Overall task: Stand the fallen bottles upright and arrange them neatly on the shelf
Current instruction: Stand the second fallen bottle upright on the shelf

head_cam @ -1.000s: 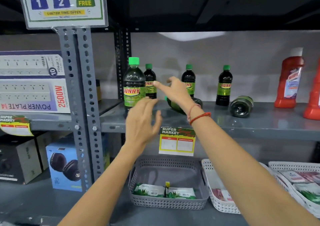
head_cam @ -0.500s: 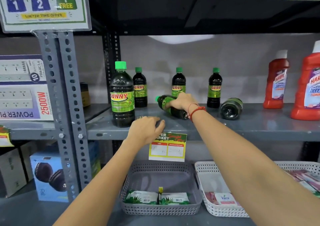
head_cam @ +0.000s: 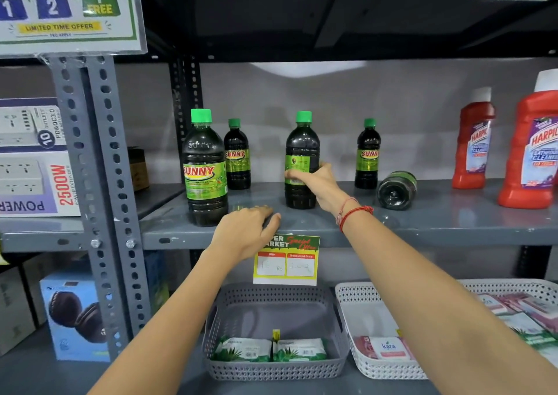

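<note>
Dark green-capped SUNNY bottles stand on the grey shelf [head_cam: 453, 225]. My right hand [head_cam: 317, 183] grips one bottle [head_cam: 302, 149], which stands upright mid-shelf with its label turned away. A large bottle [head_cam: 204, 168] stands at the front left, a smaller bottle [head_cam: 237, 156] behind it, and another upright bottle [head_cam: 367, 156] further right. One fallen bottle [head_cam: 396, 190] lies on its side, base toward me, right of my wrist. My left hand [head_cam: 246, 231] rests palm down on the shelf's front edge, holding nothing.
Two red Harpic cleaner bottles [head_cam: 474, 140] [head_cam: 534, 153] stand at the right. A perforated metal upright [head_cam: 96, 183] bounds the shelf on the left. A price tag [head_cam: 287, 258] hangs from the edge. Below sit a grey basket [head_cam: 271, 364] and a white basket [head_cam: 362, 319] with packets.
My right hand reached in, took hold of the bottle lying on its side and stood it upright. My left hand came down onto the shelf edge.
</note>
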`<action>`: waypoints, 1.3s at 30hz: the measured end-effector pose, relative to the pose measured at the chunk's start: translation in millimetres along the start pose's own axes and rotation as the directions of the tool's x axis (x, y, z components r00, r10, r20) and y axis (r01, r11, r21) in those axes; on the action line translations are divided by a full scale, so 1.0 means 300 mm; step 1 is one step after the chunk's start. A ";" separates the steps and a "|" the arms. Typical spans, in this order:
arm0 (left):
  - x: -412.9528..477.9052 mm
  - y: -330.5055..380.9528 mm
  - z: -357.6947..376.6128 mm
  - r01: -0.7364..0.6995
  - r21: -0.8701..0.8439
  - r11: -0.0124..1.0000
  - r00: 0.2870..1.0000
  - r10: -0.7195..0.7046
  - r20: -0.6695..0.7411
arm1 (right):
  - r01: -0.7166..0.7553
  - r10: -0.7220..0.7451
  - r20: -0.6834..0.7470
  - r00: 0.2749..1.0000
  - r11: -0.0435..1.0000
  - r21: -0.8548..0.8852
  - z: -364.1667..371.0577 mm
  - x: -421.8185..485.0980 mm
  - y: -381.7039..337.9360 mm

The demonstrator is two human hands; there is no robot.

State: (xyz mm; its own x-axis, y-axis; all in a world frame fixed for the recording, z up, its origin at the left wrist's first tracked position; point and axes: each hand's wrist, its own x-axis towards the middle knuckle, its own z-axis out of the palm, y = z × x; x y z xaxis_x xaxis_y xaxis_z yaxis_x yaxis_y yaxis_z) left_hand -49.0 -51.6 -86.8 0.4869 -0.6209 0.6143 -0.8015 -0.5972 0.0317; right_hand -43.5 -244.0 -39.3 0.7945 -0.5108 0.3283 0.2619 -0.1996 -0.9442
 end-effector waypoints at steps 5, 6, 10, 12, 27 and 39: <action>0.000 0.005 -0.002 0.002 0.004 1.000 1.000 -0.002 0.005 | -0.022 0.030 0.123 0.992 0.998 -0.065 -0.030 -0.005 0.002; -0.001 0.006 -0.002 0.006 0.006 1.000 1.000 -0.006 0.006 | -0.035 0.041 0.166 0.985 0.999 -0.042 -0.035 -0.010 0.003; 0.000 0.005 -0.001 0.012 0.003 1.000 1.000 -0.012 0.015 | -0.060 0.056 0.235 0.970 0.998 0.009 -0.065 -0.027 -0.002; -0.003 0.006 -0.002 0.018 -0.004 1.000 1.000 -0.018 0.014 | -0.016 0.033 0.171 0.985 0.995 -0.098 -0.070 -0.033 -0.003; -0.006 0.014 0.000 0.029 -0.001 1.000 0.999 -0.029 -0.031 | -0.157 0.182 0.255 0.950 0.981 -0.116 -0.072 -0.016 -0.009; -0.005 0.011 0.009 0.025 0.012 1.000 0.998 -0.025 -0.051 | -0.161 0.170 0.313 0.935 0.985 -0.054 -0.068 -0.025 -0.006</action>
State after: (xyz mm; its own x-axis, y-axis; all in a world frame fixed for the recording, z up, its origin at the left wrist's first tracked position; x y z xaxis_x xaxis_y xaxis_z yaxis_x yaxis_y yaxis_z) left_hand -51.5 -53.9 -89.7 0.4883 -0.5790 0.6529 -0.7846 -0.6189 0.0379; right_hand -61.0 -257.0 -39.5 0.9583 -0.2499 0.1386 0.1004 -0.1596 -0.9821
